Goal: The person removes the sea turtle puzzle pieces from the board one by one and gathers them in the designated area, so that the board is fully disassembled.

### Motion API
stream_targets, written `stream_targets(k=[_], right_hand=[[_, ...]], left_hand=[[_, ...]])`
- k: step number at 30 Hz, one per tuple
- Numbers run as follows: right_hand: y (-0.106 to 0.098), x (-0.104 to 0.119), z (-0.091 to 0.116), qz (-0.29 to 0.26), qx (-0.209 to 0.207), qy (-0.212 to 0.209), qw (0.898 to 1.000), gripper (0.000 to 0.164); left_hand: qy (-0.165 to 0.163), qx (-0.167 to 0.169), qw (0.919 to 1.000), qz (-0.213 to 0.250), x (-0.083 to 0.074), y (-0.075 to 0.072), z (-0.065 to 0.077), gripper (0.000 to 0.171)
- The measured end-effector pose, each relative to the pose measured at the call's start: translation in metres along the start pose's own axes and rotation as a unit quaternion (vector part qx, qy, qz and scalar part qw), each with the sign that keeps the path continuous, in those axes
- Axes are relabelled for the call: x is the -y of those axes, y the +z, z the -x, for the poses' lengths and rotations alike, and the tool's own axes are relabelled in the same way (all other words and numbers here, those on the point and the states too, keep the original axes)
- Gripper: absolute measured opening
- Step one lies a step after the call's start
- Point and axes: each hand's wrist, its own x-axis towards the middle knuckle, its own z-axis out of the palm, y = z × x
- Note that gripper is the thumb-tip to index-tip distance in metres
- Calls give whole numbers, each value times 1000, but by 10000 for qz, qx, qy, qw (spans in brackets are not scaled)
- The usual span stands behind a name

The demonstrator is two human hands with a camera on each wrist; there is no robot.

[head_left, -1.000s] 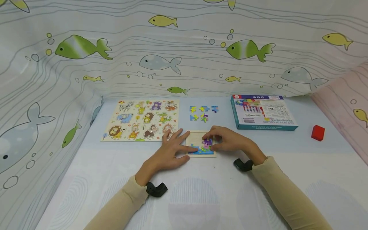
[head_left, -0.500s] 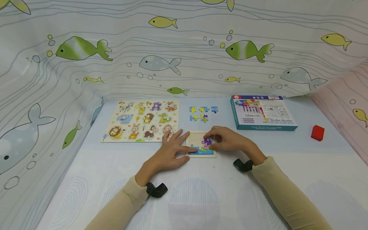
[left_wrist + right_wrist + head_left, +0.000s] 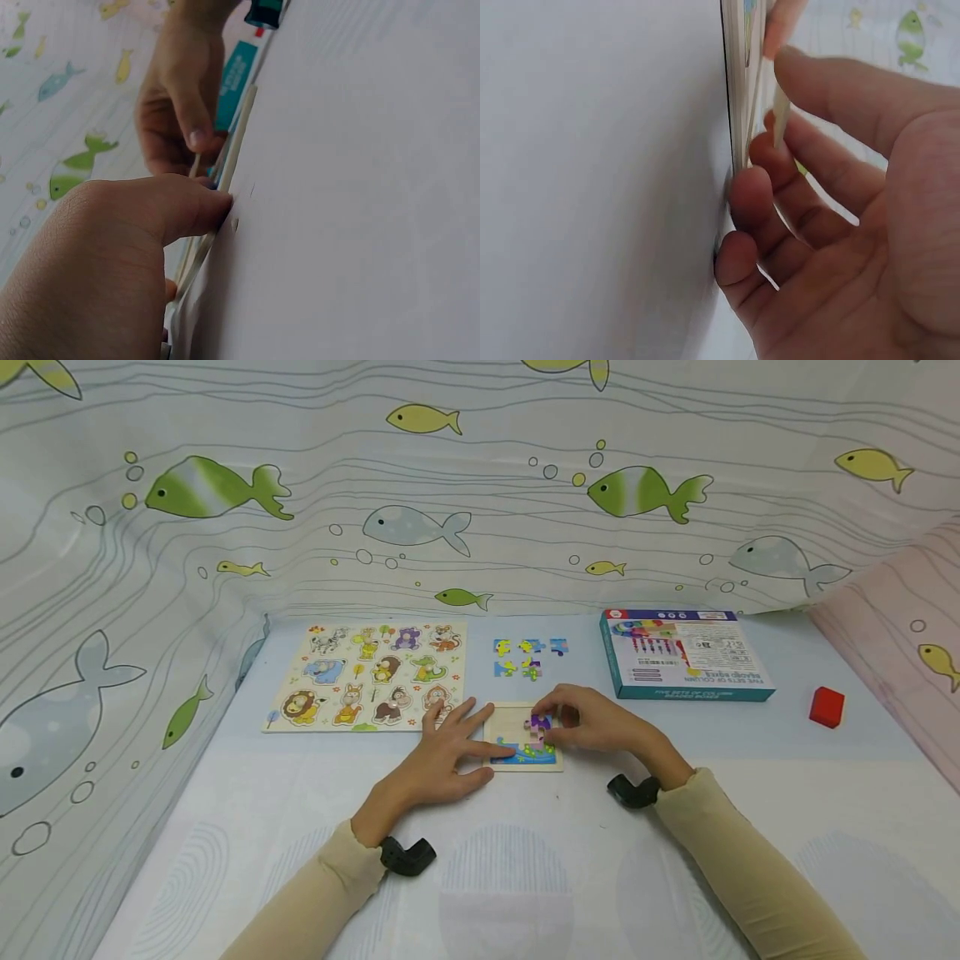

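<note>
A small wooden puzzle board (image 3: 507, 718) lies in the middle of the table in the head view. Blue puzzle pieces (image 3: 536, 759) fill its near side. My left hand (image 3: 442, 758) is spread over the board's left edge, its index finger laid straight across the blue part and its thumb at the near left corner. At the right side my right hand (image 3: 588, 720) pinches a purple puzzle piece (image 3: 540, 724) between thumb and fingertips. In the right wrist view this puzzle piece (image 3: 781, 120) stands tilted, edge-on, off the board. The other right fingers rest beside the board's edge.
Several loose puzzle pieces (image 3: 531, 646) lie behind the board. A larger animal puzzle (image 3: 357, 685) is at left, close to the left fingertips. A flat cardboard box (image 3: 690, 660) lies at back right, and a red block (image 3: 827, 707) further right.
The purple puzzle piece, lying flatter before, now tilts up in the right fingers. The right hand shifts very slightly; the left stays in place.
</note>
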Motion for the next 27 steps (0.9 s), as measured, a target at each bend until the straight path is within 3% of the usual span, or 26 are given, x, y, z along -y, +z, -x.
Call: stream_targets(k=[13, 27], right_hand=[[-4, -7, -3, 61, -848, 241, 9961, 40], [-29, -7, -7, 681, -1037, 546, 9908, 39]], left_hand=[[-39, 30, 10000, -33, 2, 1, -1, 36], [-48, 45, 10000, 39, 1, 1, 0, 37]])
